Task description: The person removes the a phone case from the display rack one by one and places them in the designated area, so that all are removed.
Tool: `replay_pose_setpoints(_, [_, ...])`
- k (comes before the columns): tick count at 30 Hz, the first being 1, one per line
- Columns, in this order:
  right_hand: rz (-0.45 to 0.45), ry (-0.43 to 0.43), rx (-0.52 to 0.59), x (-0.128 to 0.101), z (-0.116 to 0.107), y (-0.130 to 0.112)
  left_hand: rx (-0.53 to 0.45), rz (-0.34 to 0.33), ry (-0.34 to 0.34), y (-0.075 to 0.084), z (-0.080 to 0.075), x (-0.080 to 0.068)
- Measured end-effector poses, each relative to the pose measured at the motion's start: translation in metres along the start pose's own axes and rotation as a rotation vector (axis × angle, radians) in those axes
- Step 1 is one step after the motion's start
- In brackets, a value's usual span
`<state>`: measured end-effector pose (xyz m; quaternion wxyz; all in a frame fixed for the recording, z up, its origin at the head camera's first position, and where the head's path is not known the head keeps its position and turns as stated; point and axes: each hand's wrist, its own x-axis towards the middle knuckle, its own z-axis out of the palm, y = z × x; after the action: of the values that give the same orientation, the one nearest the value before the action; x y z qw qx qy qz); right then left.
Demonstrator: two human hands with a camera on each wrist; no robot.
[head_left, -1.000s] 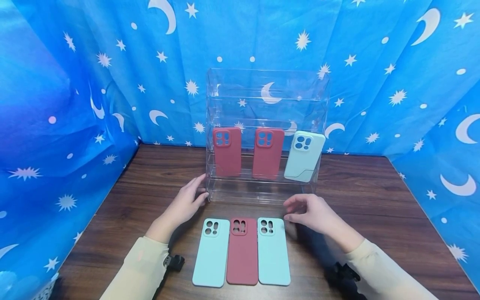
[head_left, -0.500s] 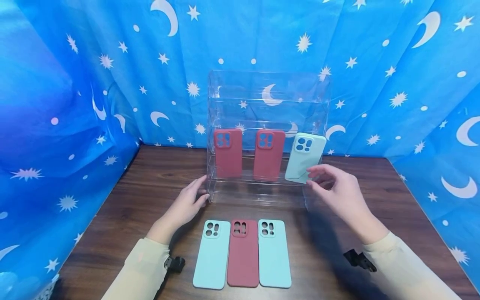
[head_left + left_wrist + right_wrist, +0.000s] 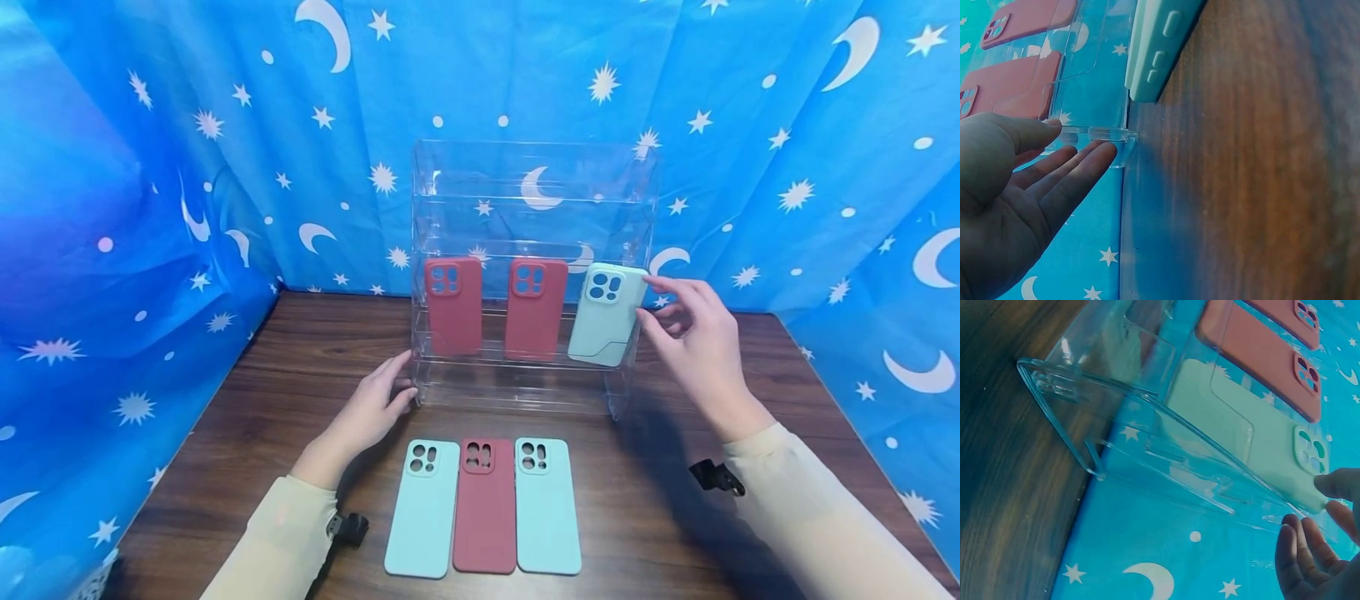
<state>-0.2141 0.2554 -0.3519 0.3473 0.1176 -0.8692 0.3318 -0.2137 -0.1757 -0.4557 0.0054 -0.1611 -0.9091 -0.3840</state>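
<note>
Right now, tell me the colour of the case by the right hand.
Mint green case, touched by the right hand; clearest in the head view.

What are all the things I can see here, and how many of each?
clear rack: one, see-through, back middle of the table.
red cases in rack: two, dark red, side by side on a rack shelf.
mint case in rack: one, leaning at the shelf's right end.
mint cases on table: two, outer spots of the front row.
red case on table: one, between them.
table: one, dark wood.
curtain: blue, moons and stars, behind.
left hand: touches the rack's lower left corner.
right hand: fingers at the leaning case's top corner.
</note>
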Motion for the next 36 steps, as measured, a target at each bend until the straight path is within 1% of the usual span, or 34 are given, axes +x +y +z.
replay_pose_setpoints(7, [-0.01,0.034,0.071,0.002,0.006,0.008,-0.001,0.004,-0.004,0.001,0.0,0.0])
replay_pose_setpoints(14, [-0.049,0.06,0.083,0.002,0.009,0.012,-0.003,-0.009,-0.011,0.002,-0.001,0.0])
replay_pose_setpoints(21, [-0.023,0.072,0.043,0.004,0.009,0.012,-0.01,-0.009,-0.014,0.002,0.0,0.0])
replay_pose_setpoints(36, [0.0,0.072,0.077,0.003,0.011,0.012,-0.001,-0.005,-0.009,0.003,-0.001,-0.001])
